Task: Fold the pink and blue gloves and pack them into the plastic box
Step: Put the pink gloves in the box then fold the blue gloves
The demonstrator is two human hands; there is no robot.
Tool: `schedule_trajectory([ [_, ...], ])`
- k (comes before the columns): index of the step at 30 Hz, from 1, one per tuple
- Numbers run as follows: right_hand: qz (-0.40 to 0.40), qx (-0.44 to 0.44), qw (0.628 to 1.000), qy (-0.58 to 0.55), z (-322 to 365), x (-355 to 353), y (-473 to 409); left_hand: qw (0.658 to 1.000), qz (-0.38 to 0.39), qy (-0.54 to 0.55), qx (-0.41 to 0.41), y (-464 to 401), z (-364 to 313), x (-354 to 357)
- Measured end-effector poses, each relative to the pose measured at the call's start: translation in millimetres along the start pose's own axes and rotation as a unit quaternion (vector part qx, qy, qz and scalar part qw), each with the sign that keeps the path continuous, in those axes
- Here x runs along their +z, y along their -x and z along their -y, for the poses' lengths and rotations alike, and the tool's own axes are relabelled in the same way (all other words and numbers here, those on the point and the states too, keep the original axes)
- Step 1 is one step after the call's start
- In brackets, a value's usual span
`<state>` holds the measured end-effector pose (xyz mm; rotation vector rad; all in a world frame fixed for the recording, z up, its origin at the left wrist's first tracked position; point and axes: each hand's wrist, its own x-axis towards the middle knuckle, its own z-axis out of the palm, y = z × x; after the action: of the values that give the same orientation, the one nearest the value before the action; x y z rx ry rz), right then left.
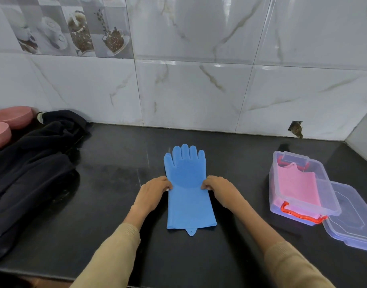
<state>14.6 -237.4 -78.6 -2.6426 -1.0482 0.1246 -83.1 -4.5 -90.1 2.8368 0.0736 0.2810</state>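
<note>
A blue glove (189,183) lies flat on the black counter (116,163), fingers pointing toward the wall and its cuff tab nearest me. My left hand (152,193) pinches its left edge at mid-length. My right hand (219,189) pinches the right edge opposite. To the right stands the clear plastic box (301,207) with red handles, and a folded pink glove (295,186) lies inside it.
The box's clear lid (353,221) lies on the counter at the box's right. A dark cloth heap (33,159) covers the counter's left side, with two pink round containers (10,117) behind it. A tiled wall (199,90) bounds the back.
</note>
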Motion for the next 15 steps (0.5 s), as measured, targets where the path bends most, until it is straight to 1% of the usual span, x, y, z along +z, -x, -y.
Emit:
schedule_trajectory([
  [2, 0.023, -0.024, 0.999, 0.016, -6, -6, 2, 0.998, 0.023, -0.054, 0.036, -1, 6, -3],
  [5, 0.037, -0.074, 0.994, 0.077, -11, -14, 3, 0.986, 0.057, -0.122, 0.101, -2, 12, -7],
  [8, 0.048, -0.121, 0.985, 0.113, -15, -16, 0, 0.949, 0.098, -0.227, 0.198, -8, 15, -8],
  [10, 0.039, -0.154, 0.978, 0.133, -18, -14, -2, 0.932, 0.107, -0.249, 0.241, -12, 21, -9],
  [13, 0.016, -0.194, 0.967, 0.162, -26, -11, -1, 0.915, 0.121, -0.259, 0.283, -16, 28, -9],
  [15, 0.015, -0.217, 0.958, 0.185, -28, -11, -1, 0.896, 0.133, -0.289, 0.309, -19, 29, -7],
])
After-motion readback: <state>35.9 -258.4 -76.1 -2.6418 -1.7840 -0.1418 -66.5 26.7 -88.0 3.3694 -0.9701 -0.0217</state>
